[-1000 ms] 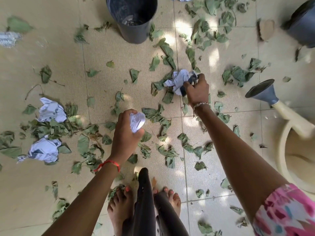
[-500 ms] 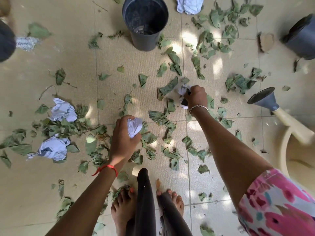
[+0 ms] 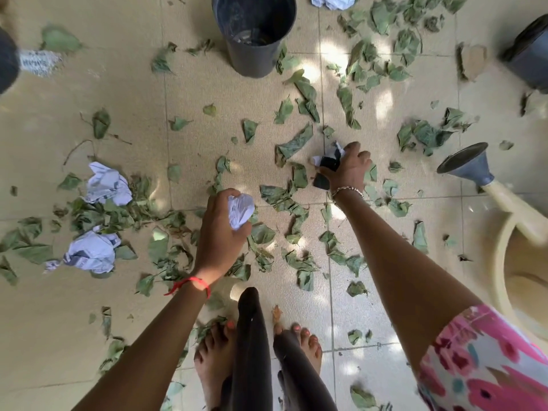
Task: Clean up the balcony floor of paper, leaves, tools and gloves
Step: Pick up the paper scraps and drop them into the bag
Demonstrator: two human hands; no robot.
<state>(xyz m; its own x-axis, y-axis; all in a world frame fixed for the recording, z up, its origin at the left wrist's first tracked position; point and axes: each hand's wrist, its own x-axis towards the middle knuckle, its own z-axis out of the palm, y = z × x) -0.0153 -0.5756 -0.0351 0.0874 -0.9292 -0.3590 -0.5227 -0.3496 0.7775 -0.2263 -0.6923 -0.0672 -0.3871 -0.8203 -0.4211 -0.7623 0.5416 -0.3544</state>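
**Floor** [image 3: 59, 321]: tiled balcony, littered across the frame with leaves [image 3: 296, 140], thickest at mid left and upper right.

**Left hand** [image 3: 218, 235]: centre of frame. The grip is closed round a white paper ball [image 3: 241, 210], which is held clear of the floor.

**Right hand** [image 3: 350, 170]: right of centre, low near the floor. The grip is closed on a crumpled wad [image 3: 326, 163] of white paper with dark print. A dark flap is seen hanging out below the palm. Whether the wad is off the floor cannot be told.

**Loose paper:** a third ball [image 3: 108, 186] and a fourth ball [image 3: 92, 252] are found among leaves at mid left. A scrap [image 3: 332, 0] is cut by the top edge. A printed sheet [image 3: 40, 62] is noted at upper left.

**Pot** [image 3: 255, 34]: black, open, upper centre, well apart from both hands. It is judged the likely bin.

**Can** [image 3: 474, 170]: watering can at the right edge, near the right forearm.

**Gloves:** none made out.

**Hazards, as judged:**
- Both grips are occupied, so if more paper is gathered before they are emptied, a ball may be dropped back among the leaves.
- The wad is only partly enclosed, so the flap may be torn or the wad shed.
- The pot may be missed if paper is tossed from here.
- The can's spout may be knocked when the right arm is raised.
- Leaves are pressed against the bare feet [image 3: 213, 348], so a slip may be caused.
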